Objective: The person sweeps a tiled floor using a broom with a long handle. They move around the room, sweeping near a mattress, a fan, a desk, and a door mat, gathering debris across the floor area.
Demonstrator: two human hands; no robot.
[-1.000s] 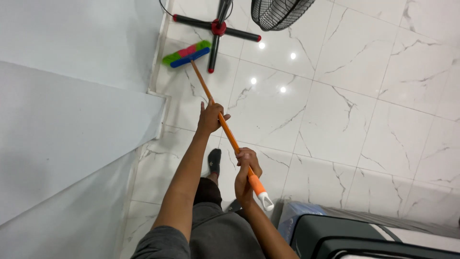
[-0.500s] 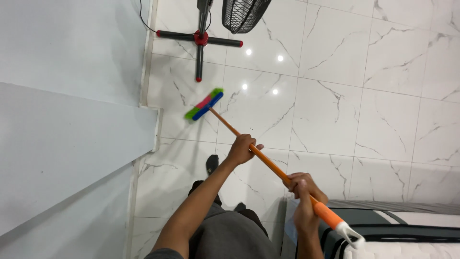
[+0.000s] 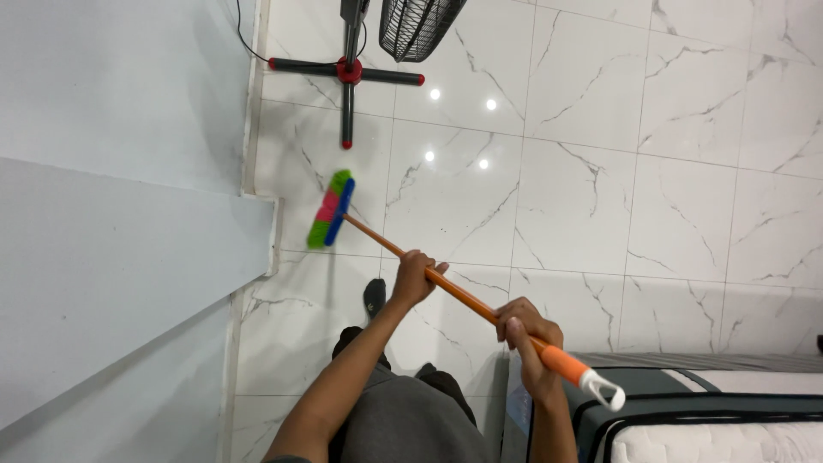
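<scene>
From my head camera, my left hand (image 3: 413, 276) was curled tight round the middle of the orange broom handle (image 3: 454, 293), so I could steer it. My right hand (image 3: 529, 336) gripped near the white top end (image 3: 600, 390) to push. The broom's bright bristle head (image 3: 330, 209) sat on the white floor tiles (image 3: 583, 189), close to the wall corner (image 3: 273, 206) and near the black fan stand (image 3: 347, 73)

No packages, labels, signs or screens show anywhere in this view. Nothing on the floor, the wall or the furniture edge carries a readable panel or wrapper.
</scene>
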